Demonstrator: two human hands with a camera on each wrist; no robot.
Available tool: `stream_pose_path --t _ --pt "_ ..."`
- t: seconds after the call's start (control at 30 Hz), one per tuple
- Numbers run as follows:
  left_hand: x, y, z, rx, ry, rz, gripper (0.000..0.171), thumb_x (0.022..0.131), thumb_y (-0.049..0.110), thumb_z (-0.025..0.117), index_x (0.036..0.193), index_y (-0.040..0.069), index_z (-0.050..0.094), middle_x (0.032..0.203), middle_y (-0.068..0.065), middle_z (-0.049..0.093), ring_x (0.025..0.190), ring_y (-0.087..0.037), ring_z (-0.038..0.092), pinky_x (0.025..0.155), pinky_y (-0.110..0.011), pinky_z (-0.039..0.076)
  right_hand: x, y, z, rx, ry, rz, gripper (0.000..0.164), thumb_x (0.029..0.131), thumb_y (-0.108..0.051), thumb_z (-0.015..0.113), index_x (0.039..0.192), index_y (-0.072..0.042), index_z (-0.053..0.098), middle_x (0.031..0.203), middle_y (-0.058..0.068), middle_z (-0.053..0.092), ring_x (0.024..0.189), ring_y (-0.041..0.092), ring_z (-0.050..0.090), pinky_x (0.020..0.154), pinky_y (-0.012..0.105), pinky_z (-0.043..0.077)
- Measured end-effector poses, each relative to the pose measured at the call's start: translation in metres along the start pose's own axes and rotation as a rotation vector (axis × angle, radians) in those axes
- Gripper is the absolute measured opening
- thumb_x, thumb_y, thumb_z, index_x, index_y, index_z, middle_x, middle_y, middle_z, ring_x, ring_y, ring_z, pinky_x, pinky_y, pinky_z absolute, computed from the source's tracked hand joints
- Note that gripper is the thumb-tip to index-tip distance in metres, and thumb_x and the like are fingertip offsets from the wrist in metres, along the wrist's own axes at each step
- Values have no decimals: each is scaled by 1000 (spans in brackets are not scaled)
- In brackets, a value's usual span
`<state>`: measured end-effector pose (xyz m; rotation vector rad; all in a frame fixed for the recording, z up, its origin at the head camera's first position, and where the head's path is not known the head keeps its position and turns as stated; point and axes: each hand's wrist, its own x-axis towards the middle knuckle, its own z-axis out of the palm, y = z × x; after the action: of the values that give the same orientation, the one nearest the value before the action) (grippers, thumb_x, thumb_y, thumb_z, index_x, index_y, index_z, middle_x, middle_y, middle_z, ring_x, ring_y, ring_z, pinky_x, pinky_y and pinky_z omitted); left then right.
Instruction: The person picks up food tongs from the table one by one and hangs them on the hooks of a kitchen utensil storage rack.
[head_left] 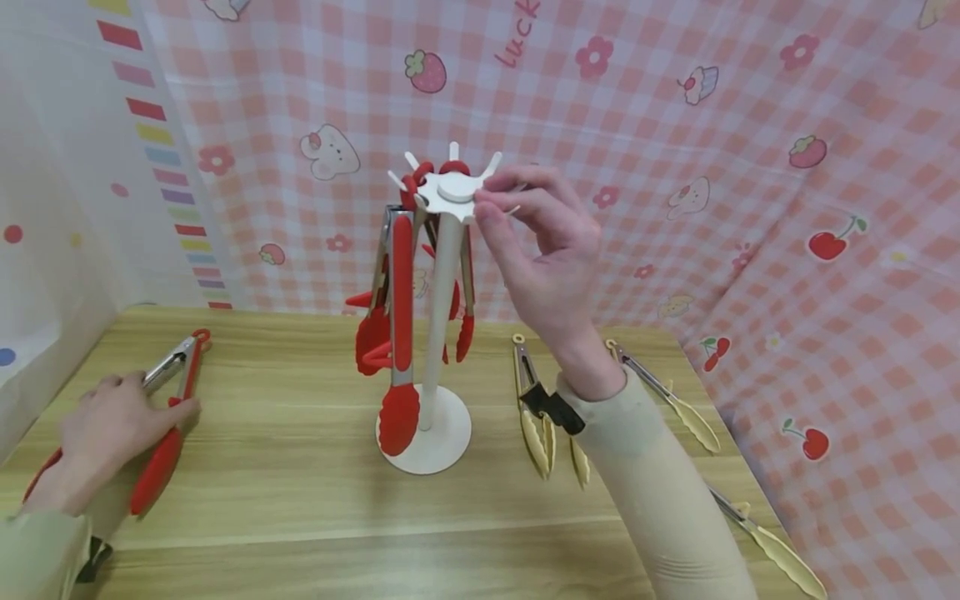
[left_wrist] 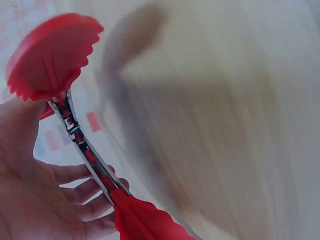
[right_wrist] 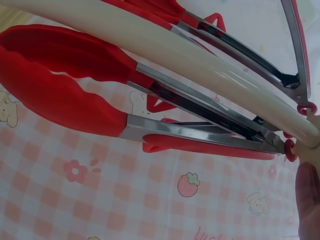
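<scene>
The right hand (head_left: 551,250) pinches the top edge of the white stand (head_left: 444,317) between thumb and fingertips. The left hand (head_left: 116,425) lies spread over the red tongs (head_left: 159,471) at the left of the table (head_left: 285,508), its fingers loosely extended and its thumb across one arm; whether it bears their weight, I cannot tell. In the left wrist view their two heads stand wide apart.

Several hanging tongs (head_left: 402,292), also red, dangle by their rings from the stand's hooks, heads down, around the pole. The stand is upright on its round base (head_left: 452,442). Yellow tongs (head_left: 534,412) lie to its right, some partly behind the right forearm. Pink checked cloth (head_left: 660,125) rises behind.
</scene>
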<state>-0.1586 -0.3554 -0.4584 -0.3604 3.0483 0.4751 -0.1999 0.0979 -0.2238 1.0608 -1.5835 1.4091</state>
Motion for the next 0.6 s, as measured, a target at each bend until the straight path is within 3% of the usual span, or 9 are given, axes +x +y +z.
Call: stream_pose_path --t 0.33,0.6 --pt "-8 26 -6 -91 77 15 97 93 64 65 143 -16 42 127 -44 46 105 -58 51 62 -58 48 -2 1 -1 16 8 37 9 91 16 64 97 20 70 106 36 61 101 8 66 90 25 63" --pt "-17 46 -10 -163 110 28 99 95 64 63 151 -15 38 134 -44 44 109 -56 48 63 -58 50 -3 1 0 8 7 53 9 91 14 65 98 19 70 107 36 61 102 7 65 92 26 62"
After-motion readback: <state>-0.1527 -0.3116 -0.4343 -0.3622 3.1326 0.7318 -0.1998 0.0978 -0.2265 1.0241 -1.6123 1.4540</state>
